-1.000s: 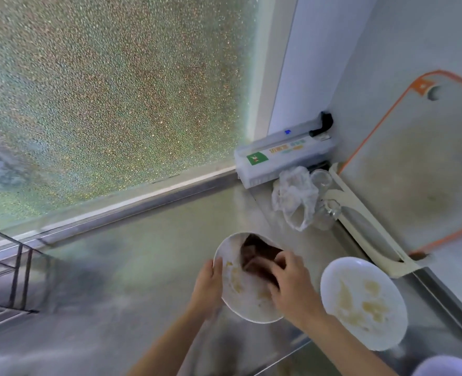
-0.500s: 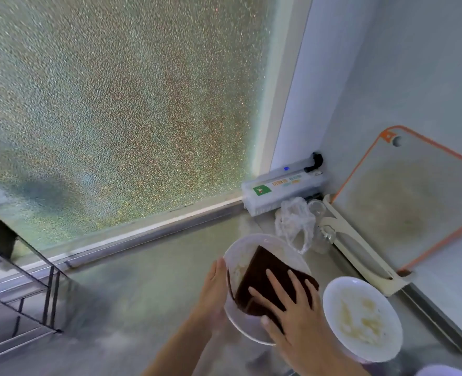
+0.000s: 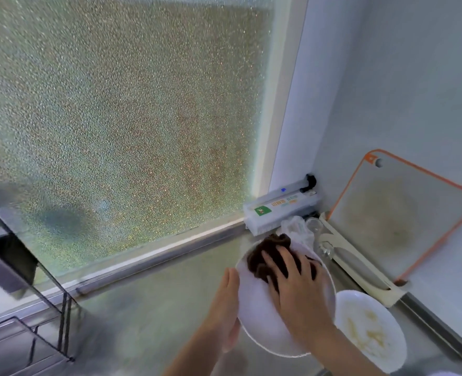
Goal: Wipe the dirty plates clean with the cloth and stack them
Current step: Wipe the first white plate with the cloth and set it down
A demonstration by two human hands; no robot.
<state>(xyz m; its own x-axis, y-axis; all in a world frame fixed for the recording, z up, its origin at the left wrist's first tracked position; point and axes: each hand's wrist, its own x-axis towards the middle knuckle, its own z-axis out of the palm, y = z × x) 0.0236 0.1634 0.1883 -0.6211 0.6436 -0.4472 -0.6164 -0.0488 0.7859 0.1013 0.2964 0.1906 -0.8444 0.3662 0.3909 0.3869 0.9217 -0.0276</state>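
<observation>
A white plate (image 3: 257, 316) is tilted up above the steel counter, and my left hand (image 3: 225, 308) grips its left rim. My right hand (image 3: 295, 283) presses a dark brown cloth (image 3: 268, 253) flat against the upper part of the plate's face, fingers spread over it. The part of the plate below the cloth looks white and free of smears. A second white plate (image 3: 371, 335) lies on the counter to the right, streaked with yellowish food residue.
An orange-rimmed cutting board (image 3: 403, 215) leans on the right wall in a cream holder (image 3: 360, 270). A white wrap dispenser box (image 3: 281, 210), a crumpled plastic bag (image 3: 296, 226) and a glass (image 3: 315, 226) sit in the corner. A black wire rack (image 3: 21, 294) stands at the left.
My right hand has pushed the cloth up across the plate, from its middle to its upper edge. The smears seen earlier on this plate are gone. The camera has tilted upward.
</observation>
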